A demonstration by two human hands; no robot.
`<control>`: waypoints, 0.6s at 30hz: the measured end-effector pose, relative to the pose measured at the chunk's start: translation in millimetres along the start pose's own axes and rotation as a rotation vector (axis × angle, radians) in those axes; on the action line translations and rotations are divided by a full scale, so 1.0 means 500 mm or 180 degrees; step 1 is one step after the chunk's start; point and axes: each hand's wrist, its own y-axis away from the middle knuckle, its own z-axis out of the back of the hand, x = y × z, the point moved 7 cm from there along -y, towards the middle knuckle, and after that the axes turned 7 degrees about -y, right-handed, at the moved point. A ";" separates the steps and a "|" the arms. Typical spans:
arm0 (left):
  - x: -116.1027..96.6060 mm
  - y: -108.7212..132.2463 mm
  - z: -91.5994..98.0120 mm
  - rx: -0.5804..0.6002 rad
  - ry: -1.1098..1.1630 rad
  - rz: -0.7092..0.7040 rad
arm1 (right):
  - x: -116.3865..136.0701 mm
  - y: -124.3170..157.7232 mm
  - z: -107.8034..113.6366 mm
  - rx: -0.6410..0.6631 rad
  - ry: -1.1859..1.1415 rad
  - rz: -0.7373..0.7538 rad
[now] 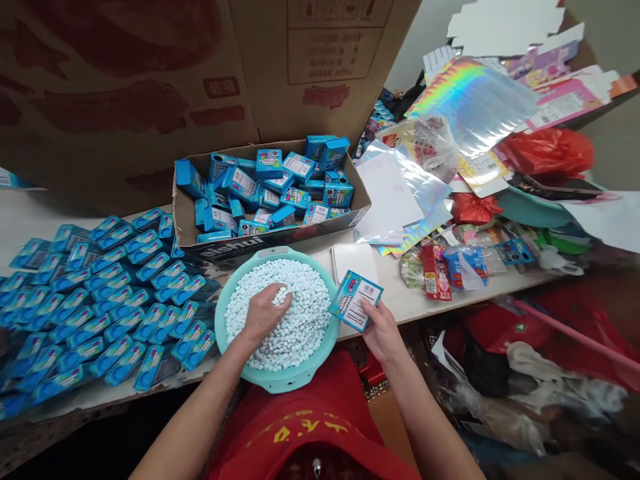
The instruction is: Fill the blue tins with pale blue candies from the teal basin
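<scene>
My left hand point(267, 312) is in a round mint-green basin point(224, 303) full of small pale-blue candies point(300, 333). Its fingers are curled, with a few candies showing between thumb and forefinger. To the right of the basin, my right hand point(383, 330) grips a small blue printed candy box point(356, 300) at its lower right edge. That box is tilted, with its white label panel facing up, and its left corner overlaps the basin's rim. The fingers behind the box are hidden.
An open carton point(270, 243) of similar blue boxes stands behind the basin, before a large cardboard box point(150, 100). Rows of blue boxes point(107, 293) cover the table's left. A white square stack point(345, 260), holographic sheets point(475, 100) and candy packets point(465, 267) lie to the right.
</scene>
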 end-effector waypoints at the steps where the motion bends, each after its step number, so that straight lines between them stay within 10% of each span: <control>1: 0.003 -0.001 0.000 0.0028 -0.0005 0.0052 | -0.011 0.008 0.016 -0.0123 -0.0071 -0.0190; 10: -0.033 0.011 -0.004 0.0188 -0.0929 -0.0718 | -0.082 0.090 0.218 -0.0958 0.0264 -0.0583; 18: -0.066 0.020 0.012 0.0207 -0.1415 -0.1020 | -0.037 0.075 0.275 -0.1053 0.1527 -0.0118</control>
